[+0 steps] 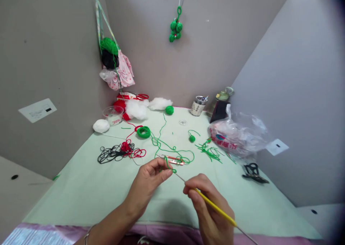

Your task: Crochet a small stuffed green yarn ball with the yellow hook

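My left hand [152, 178] pinches a small loop of green yarn [174, 171] between thumb and fingers, above the middle of the table. In my right hand [208, 202] is a crochet hook [215, 206] with a yellow handle, gripped like a pen. Its metal shaft points up and left, and the tip meets the green loop at my left fingertips. Loose green strands run from there over the table to a wound green coil [143, 132]. Just behind my left hand lies a red-handled cutter [172, 159], partly under the strands.
Black yarn [113, 154] and red yarn [126, 147] lie tangled at left, near white stuffing [136, 110]. Right are green scraps [211, 151], a small green ball [192, 139], a plastic bag [234, 133] and black scissors [254, 173]. A pen tin [198, 106] stands behind.
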